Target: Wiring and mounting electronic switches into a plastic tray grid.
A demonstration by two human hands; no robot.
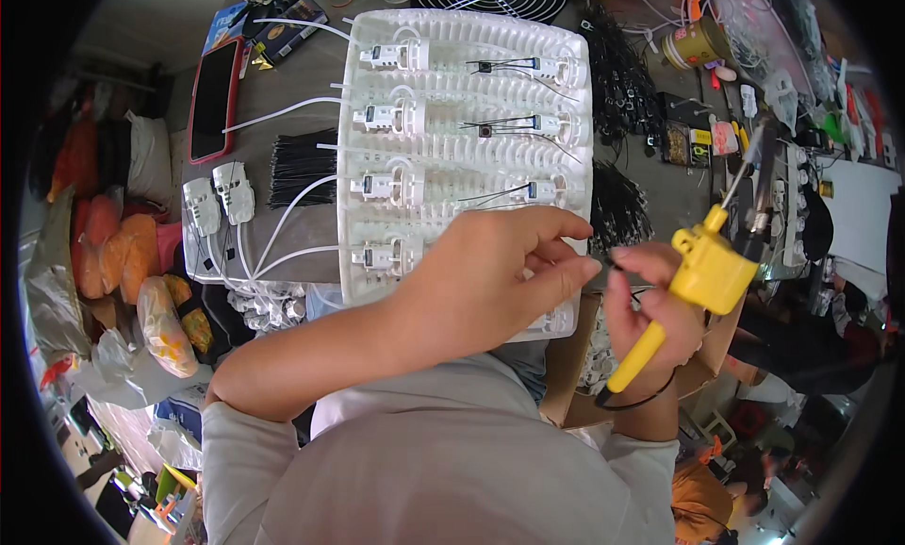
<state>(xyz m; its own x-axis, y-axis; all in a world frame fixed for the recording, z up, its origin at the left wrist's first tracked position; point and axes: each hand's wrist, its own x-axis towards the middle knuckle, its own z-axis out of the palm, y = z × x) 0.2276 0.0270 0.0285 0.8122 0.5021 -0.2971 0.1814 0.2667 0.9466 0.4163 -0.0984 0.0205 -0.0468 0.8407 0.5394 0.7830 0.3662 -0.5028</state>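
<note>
A yellow soldering gun [712, 272] rests in my right hand [674, 323], its metal tip pointing up and away from me. Thumb and forefinger of that hand also pinch a small dark piece, too small to name. My left hand [500, 267] hovers over the near right part of a white ridged foam tray [467, 158]. Its fingers are curled toward the thumb, close to the right fingertips; whatever they hold is hidden. Rows of white plastic fittings [386, 121] with white cables lie in the tray. Small black parts with thin leads [485, 130] sit on its right side.
Bundles of black wires [617, 83] lie right of the tray, and another wire bundle [304, 171] lies left. A red-edged phone [216, 102] and two white fittings [233, 194] are on the left. An open cardboard box [568, 394] stands below the table's near edge.
</note>
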